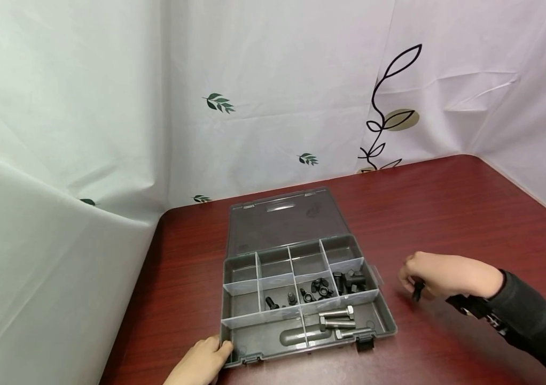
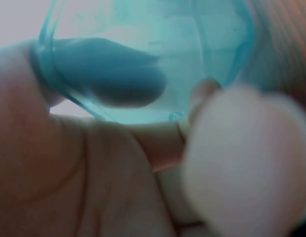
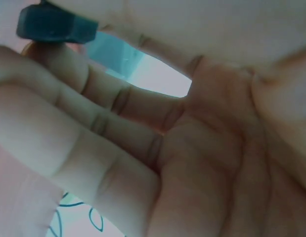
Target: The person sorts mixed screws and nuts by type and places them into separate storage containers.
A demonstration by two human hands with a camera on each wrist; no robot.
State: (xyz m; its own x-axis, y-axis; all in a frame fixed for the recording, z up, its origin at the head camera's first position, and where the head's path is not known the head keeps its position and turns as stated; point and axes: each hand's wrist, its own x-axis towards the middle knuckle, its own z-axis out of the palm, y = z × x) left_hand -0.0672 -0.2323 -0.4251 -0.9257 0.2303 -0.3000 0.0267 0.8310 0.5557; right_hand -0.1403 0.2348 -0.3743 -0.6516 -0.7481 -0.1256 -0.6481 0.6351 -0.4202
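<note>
My left hand (image 1: 202,359) grips the near left corner of a grey translucent compartment box (image 1: 263,354). In the left wrist view the thumb shows dark through the box wall (image 2: 202,54), with curled fingers on the near side. My right hand (image 1: 438,274) is over the table to the right of the box and pinches a black bolt (image 1: 418,290) between thumb and fingers. The bolt's dark hex head (image 3: 56,23) shows at the fingertips in the right wrist view; its shank is mostly hidden.
The box's lid (image 1: 285,222) lies folded back behind it. Black bolts (image 1: 271,303), black nuts (image 1: 321,287) and thick black bolts (image 1: 350,280) fill parts of the middle row. Several long silver bolts (image 1: 337,324) lie in the front compartment. White curtains (image 1: 263,91) border the red-brown table (image 1: 422,208).
</note>
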